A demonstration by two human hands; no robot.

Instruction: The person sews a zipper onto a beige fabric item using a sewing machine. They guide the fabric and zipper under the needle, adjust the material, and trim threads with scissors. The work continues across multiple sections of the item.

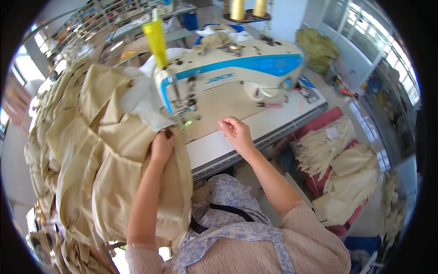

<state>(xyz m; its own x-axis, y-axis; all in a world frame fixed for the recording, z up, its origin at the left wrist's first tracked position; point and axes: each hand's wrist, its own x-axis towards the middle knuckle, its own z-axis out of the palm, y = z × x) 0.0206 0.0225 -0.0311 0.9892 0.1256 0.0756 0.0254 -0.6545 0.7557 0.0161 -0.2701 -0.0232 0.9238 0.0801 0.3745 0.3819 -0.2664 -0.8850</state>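
Observation:
A white-and-blue industrial sewing machine point(269, 64) stands on its table point(214, 150), with a lit needle area point(186, 118). My left hand point(162, 145) grips the edge of beige fabric point(114, 173), just below and left of the needle, its fingertips partly hidden by cloth. Pale white material point(146, 105) lies among the beige folds beside it. My right hand point(233, 133) is right of the needle, above the table, fingers curled and pinched; anything between them is too small to make out. The beige fabric hangs over the table's left side and down beside my lap.
Pink-handled snips point(269, 105) lie under the machine arm. Yellow thread cones point(237, 9) stand behind. Beige fabric pieces point(342, 187) rest on a red support at right. An olive bundle point(315, 48) sits beyond the machine; railings and other work tables fill the back left.

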